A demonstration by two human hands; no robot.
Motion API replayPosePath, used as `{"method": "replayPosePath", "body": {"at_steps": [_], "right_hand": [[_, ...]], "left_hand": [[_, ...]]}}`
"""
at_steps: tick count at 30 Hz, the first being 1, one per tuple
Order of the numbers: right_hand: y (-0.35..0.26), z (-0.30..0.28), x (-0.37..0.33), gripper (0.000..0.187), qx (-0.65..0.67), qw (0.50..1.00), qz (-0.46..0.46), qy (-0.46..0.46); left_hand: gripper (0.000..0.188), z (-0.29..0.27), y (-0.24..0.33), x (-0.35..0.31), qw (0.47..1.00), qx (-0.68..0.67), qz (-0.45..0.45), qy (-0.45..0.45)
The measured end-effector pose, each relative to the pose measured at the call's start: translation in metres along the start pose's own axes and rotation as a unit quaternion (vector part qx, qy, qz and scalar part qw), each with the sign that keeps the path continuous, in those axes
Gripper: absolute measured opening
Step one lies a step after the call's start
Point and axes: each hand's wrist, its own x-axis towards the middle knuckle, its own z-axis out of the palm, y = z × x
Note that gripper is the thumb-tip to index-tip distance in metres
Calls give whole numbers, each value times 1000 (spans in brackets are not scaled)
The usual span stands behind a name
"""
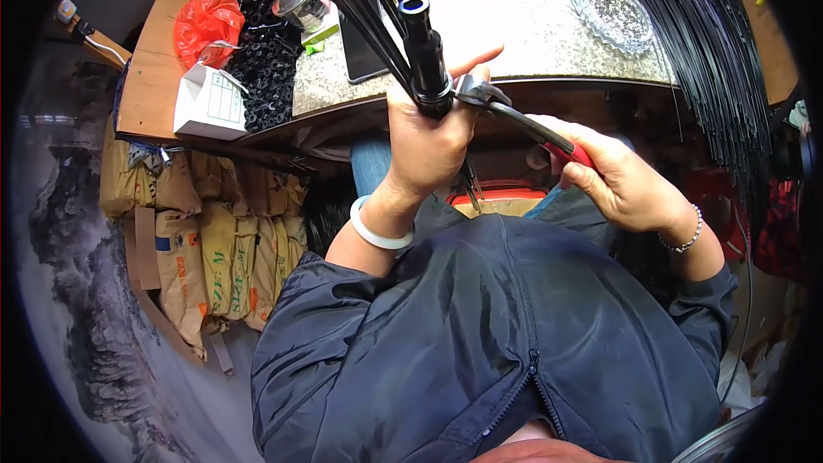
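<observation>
Item: black plastic tube with a bundle of thin black ribs fanning from it. Held upright in my left hand, fingers clamped round its lower end, above my lap at the edge of the speckled stone worktop, so the collar faces the tool. Long axis near vertical, open end up and slightly left. My right hand is closed on red-handled pliers, nose at the collar, handles trailing right.

The black tube-and-rod assembly is sitting at twelve o'clock, the red-handled pliers touching it at three o'clock, the white cardboard box lying at nine.
</observation>
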Motion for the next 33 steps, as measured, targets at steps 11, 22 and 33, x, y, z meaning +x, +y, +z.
{"method": "replayPosePath", "body": {"at_steps": [11,22,33], "right_hand": [[26,20,-1,19,21,996,69,59],[102,-147,52,25,-507,772,291,247],[103,-154,60,29,-517,752,346,217]], "left_hand": [[29,9,-12,2,999,-34,-28,20],[28,2,-3,1,1000,-12,-10,14],[26,2,-4,4,1000,6,12,-1]]}}
